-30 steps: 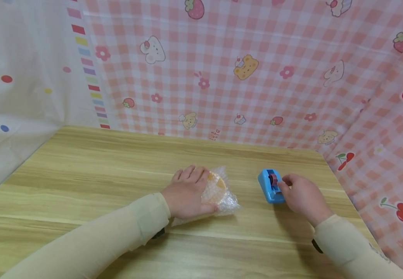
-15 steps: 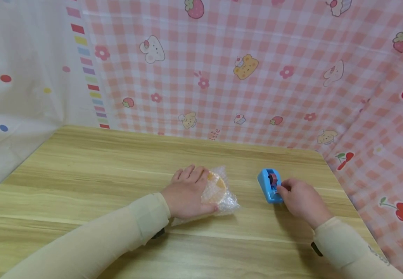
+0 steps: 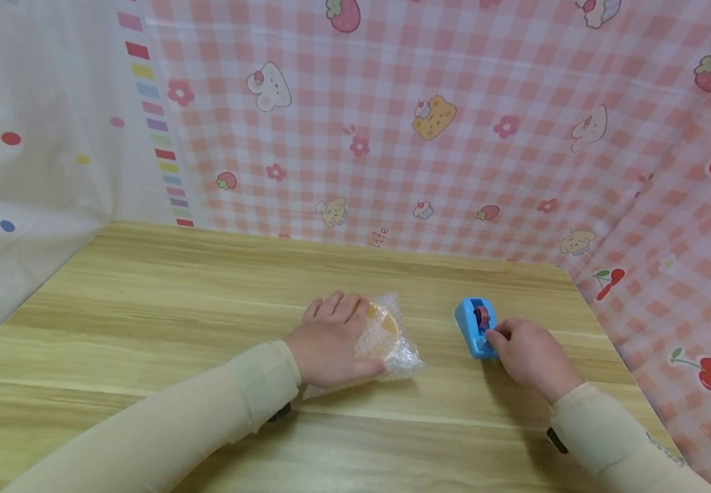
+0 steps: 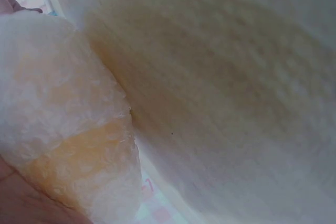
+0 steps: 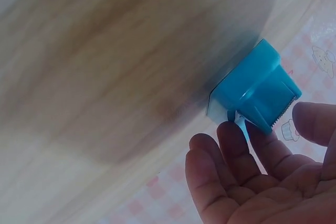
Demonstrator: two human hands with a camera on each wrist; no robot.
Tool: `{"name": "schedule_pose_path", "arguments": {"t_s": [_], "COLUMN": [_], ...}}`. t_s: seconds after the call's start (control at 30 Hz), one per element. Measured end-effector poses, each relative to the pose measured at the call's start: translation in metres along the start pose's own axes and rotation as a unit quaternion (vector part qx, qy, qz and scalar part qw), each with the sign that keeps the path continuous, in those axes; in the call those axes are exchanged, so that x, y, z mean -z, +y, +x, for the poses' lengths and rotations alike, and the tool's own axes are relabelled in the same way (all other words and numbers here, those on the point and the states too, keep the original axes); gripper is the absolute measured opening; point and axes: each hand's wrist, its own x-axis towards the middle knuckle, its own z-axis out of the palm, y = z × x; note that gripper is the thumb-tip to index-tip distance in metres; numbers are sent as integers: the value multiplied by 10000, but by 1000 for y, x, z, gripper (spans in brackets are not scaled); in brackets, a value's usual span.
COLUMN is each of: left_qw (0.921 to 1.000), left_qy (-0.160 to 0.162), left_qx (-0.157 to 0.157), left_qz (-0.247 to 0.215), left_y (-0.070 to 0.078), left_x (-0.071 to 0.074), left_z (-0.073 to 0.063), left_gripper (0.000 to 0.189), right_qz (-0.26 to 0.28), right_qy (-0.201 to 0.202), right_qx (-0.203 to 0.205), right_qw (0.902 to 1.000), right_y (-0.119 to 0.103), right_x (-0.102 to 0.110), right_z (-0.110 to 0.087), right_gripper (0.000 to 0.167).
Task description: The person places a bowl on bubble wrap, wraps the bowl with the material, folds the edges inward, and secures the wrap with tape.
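Note:
My left hand (image 3: 332, 346) lies palm down with spread fingers on a bubble-wrap packet (image 3: 406, 357), pressing it to the table. Inside shows a round, flat orange-and-pale thing (image 3: 390, 324), blurred by the wrap; part of it is under the hand. In the left wrist view the packet (image 4: 79, 156) sits beside the palm. To the right stands a blue tape dispenser (image 3: 469, 332) with a reddish tape roll (image 3: 482, 317). My right hand (image 3: 535, 352) has thumb and forefinger at its cutter end. The right wrist view shows them on either side of the toothed cutter (image 5: 283, 113), other fingers loosely bent.
The wood-grain table (image 3: 176, 308) carries both things. A pink checked cloth (image 3: 392, 89) hangs behind and along the right side, and a pale dotted cloth (image 3: 41, 185) along the left. Table surface separates the packet from the dispenser.
My right thumb and forefinger have moved slightly nearer to me and left, from beside the roll towards the dispenser's cutter end. The left hand and the packet have stayed still.

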Motion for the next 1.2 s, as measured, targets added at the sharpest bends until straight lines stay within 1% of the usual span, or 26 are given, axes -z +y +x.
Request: {"name": "schedule_pose_path", "arguments": {"t_s": [0.2,0.53,0.73,0.93,1.2], "left_qw": [10000,10000,10000,10000,10000], "left_qy": [-31,32,8,-5,-3], "left_qx": [20,4,36,67,69], "left_qz": [1,-23,-2,-27,-45], "left_y": [0,1,1,1,1], "left_x": [0,0,0,1,0], "left_z": [0,-1,0,-1,-1], "left_gripper": [109,107,108,107,108], "right_qz": [52,106,289,519,898], "right_qy": [-106,-131,-185,-194,-311], "right_qx": [-95,-53,-165,-290,-419], "right_qw": [9999,9998,9993,9980,9946], "right_y": [0,-2,-2,-2,0], "right_x": [0,-1,-1,-1,-1], "right_z": [2,2,3,3,2], "right_gripper": [53,52,50,43,40]}}
